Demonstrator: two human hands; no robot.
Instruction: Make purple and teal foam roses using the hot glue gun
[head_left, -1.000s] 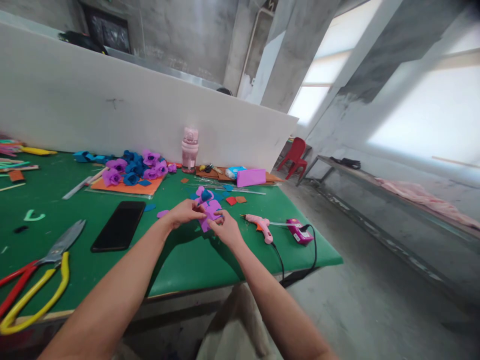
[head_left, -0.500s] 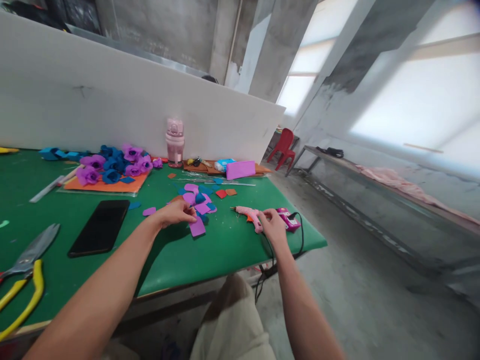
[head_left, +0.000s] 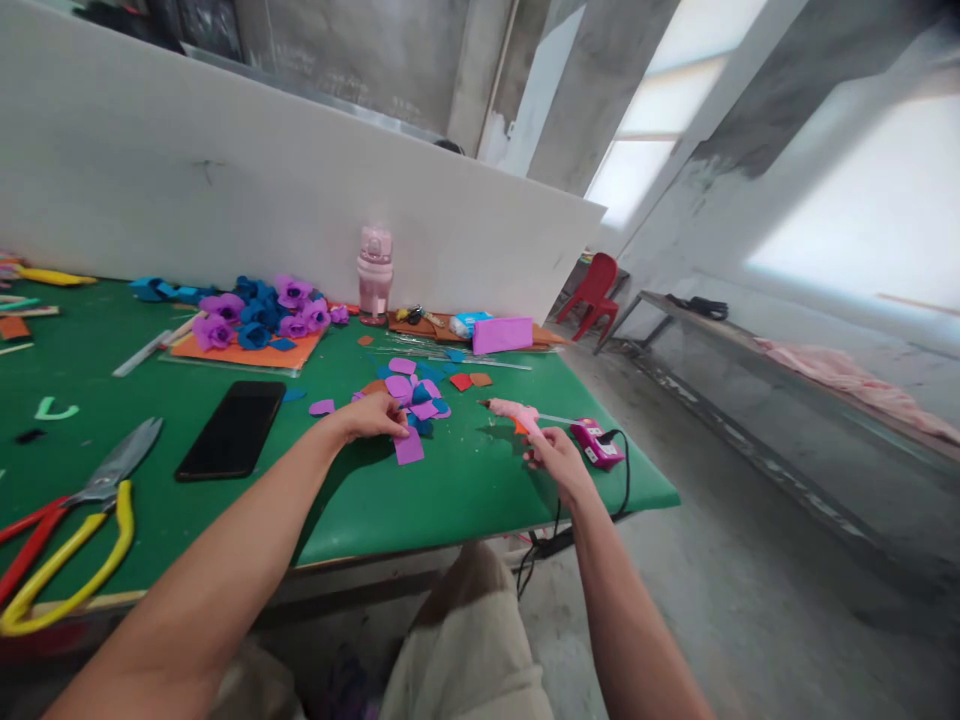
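My left hand [head_left: 379,415] pinches a purple foam petal [head_left: 409,447] at its upper edge, just above the green tabletop. Right behind it lies a loose pile of purple and blue petals [head_left: 420,390]. My right hand [head_left: 555,455] is closed round the handle of a pink hot glue gun [head_left: 514,411], whose nozzle points left toward the pile. A clear glue stick [head_left: 559,419] sticks out of the gun's back end. Beside that hand rests a magenta box [head_left: 598,443] with a black cord plugged into it.
Purple and blue foam flowers [head_left: 259,315] lie on an orange sheet [head_left: 247,352]. Left are a black phone [head_left: 231,430] and red-and-yellow-handled shears [head_left: 90,510]. A pink bottle [head_left: 375,275] stands against the white board [head_left: 300,200]. The table's right edge drops to the floor.
My right hand has taken hold of the glue gun's handle and tilted the gun slightly up. The left hand keeps the petal. The whole view has shifted a little left.
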